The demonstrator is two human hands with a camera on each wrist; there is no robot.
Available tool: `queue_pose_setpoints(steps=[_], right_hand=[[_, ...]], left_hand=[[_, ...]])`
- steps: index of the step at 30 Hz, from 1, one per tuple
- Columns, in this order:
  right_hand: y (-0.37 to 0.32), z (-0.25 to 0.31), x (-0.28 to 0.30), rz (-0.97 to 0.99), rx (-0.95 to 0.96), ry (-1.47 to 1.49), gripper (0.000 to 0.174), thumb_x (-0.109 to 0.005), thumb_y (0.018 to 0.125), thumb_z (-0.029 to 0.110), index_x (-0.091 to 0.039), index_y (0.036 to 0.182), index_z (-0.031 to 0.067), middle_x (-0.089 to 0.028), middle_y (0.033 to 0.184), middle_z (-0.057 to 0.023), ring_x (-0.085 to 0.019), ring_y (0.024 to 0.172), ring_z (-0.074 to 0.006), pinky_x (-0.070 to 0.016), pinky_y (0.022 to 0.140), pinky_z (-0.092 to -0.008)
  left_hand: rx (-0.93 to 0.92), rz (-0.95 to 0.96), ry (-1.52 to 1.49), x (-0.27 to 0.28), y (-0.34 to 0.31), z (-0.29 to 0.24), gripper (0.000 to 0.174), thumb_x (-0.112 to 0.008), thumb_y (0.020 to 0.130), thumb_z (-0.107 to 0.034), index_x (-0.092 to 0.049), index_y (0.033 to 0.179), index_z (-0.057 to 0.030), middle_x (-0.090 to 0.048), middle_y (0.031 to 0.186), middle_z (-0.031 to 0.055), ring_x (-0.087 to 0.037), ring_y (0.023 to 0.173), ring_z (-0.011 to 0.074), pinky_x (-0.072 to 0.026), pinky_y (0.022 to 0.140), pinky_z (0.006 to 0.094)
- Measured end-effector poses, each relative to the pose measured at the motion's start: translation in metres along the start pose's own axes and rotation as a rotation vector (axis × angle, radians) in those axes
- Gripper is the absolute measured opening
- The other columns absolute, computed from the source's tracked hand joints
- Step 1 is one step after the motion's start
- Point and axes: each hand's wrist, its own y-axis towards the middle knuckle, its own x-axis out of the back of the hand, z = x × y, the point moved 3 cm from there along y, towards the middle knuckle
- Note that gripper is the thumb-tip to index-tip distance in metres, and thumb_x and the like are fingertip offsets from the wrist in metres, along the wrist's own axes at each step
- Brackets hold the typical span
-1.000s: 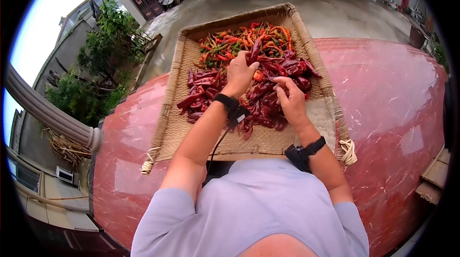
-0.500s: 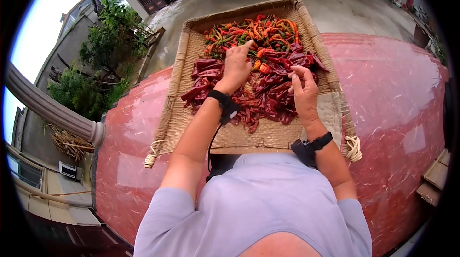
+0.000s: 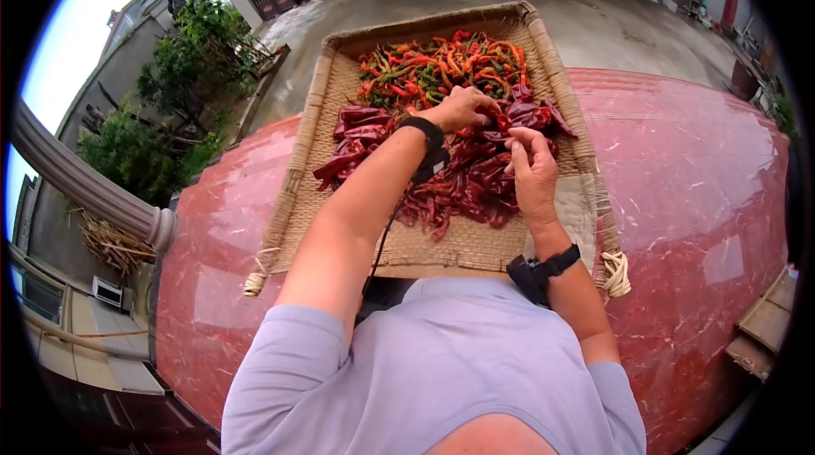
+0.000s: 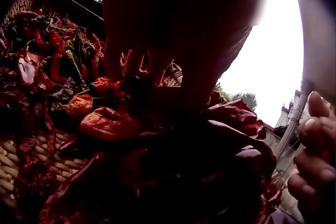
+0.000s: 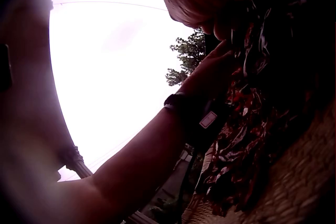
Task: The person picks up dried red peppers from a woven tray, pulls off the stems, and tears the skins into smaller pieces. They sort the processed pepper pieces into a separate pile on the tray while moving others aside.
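Dark red dried peppers point(image 3: 480, 175) lie heaped across the middle of a woven tray point(image 3: 297, 192). My left hand point(image 3: 463, 109) reaches over the right part of the heap, fingers bent down among the peppers. In the left wrist view that hand point(image 4: 157, 19) is in deep shadow, its fingertips partly hidden, so a grip cannot be made out. My right hand point(image 3: 535, 175) hovers at the heap's right side, palm inward and fingers loosely curled, with nothing visible in them; the left wrist view shows it point(image 4: 315, 161) at the right edge.
Thinner orange, red and green peppers point(image 3: 441, 64) fill the tray's far end. A pale flat piece point(image 3: 564, 209) lies at its near right. Red stone paving point(image 3: 688, 200) surrounds the tray, with a grey column point(image 3: 93, 179) at the left and planks point(image 3: 768, 319) at the right.
A dark red pepper stood in my left hand's grip a second ago; half a second ago that hand was empty. It has since moved right onto the heap. My right hand has barely shifted.
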Motion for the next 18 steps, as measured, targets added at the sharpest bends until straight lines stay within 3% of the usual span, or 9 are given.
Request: queue_pose_setpoints(steps=[2, 5, 10, 12, 15, 18], right_hand=[[-0.001, 0.0, 0.0, -0.005, -0.011, 0.002, 0.019, -0.052, 0.101, 0.008, -0.061, 0.118, 0.0047, -0.063, 0.099, -0.0006, -0.053, 0.067, -0.004, -0.0469, 0.061, -0.0203], [0.0, 0.0, 0.001, -0.032, -0.005, -0.005, 0.019, -0.053, 0.1, 0.008, -0.061, 0.117, 0.0041, -0.064, 0.098, -0.0013, -0.054, 0.067, -0.0048, -0.0479, 0.062, -0.021], [0.002, 0.001, 0.003, -0.103, 0.039, -0.011, 0.024, -0.057, 0.096, 0.004, -0.06, 0.12, 0.0033, -0.063, 0.104, -0.0056, -0.057, 0.069, -0.0072, -0.0515, 0.064, -0.0239], [0.003, -0.003, 0.004, -0.138, 0.071, 0.0, 0.038, -0.063, 0.093, 0.004, -0.053, 0.13, 0.0042, -0.059, 0.113, -0.0085, -0.058, 0.073, -0.0079, -0.0525, 0.067, -0.0238], [0.001, 0.017, 0.0, -0.143, 0.14, -0.008, 0.047, -0.068, 0.092, 0.007, -0.049, 0.135, 0.0059, -0.058, 0.116, -0.0093, -0.058, 0.075, -0.0085, -0.0527, 0.071, -0.0239], [0.001, 0.012, -0.005, 0.022, 0.075, 0.031, 0.039, -0.071, 0.092, 0.012, -0.057, 0.128, 0.0061, -0.064, 0.111, -0.0062, -0.06, 0.081, -0.0074, -0.0526, 0.074, -0.0239]], left_hand=[[-0.047, -0.056, 0.069, -0.004, -0.005, -0.008, 0.033, -0.07, 0.079, -0.009, -0.071, 0.112, -0.0108, -0.063, 0.114, 0.0156, -0.056, 0.109, 0.0333, -0.0466, 0.097, 0.0435], [-0.01, -0.093, -0.107, -0.01, 0.0, -0.007, 0.03, -0.071, 0.078, -0.009, -0.07, 0.108, -0.0073, -0.063, 0.111, 0.0159, -0.055, 0.11, 0.0359, -0.0456, 0.097, 0.0435], [-0.084, -0.444, 0.21, 0.011, -0.025, -0.045, 0.017, -0.066, 0.084, -0.007, -0.067, 0.101, -0.0067, -0.062, 0.099, 0.0137, -0.055, 0.097, 0.0335, -0.046, 0.088, 0.0406], [-0.107, -0.453, 0.261, 0.024, -0.042, -0.066, 0.017, -0.066, 0.084, -0.007, -0.066, 0.1, -0.007, -0.061, 0.097, 0.0128, -0.054, 0.096, 0.0334, -0.046, 0.087, 0.0414], [-0.18, -0.462, 0.337, 0.026, -0.063, -0.086, 0.016, -0.069, 0.082, -0.007, -0.063, 0.098, -0.0066, -0.059, 0.093, 0.011, -0.053, 0.094, 0.0319, -0.0458, 0.084, 0.041], [-0.24, -0.473, 0.269, 0.024, -0.082, -0.107, 0.019, -0.072, 0.08, -0.005, -0.062, 0.096, -0.0062, -0.056, 0.091, 0.0104, -0.052, 0.092, 0.031, -0.0451, 0.082, 0.0397]])
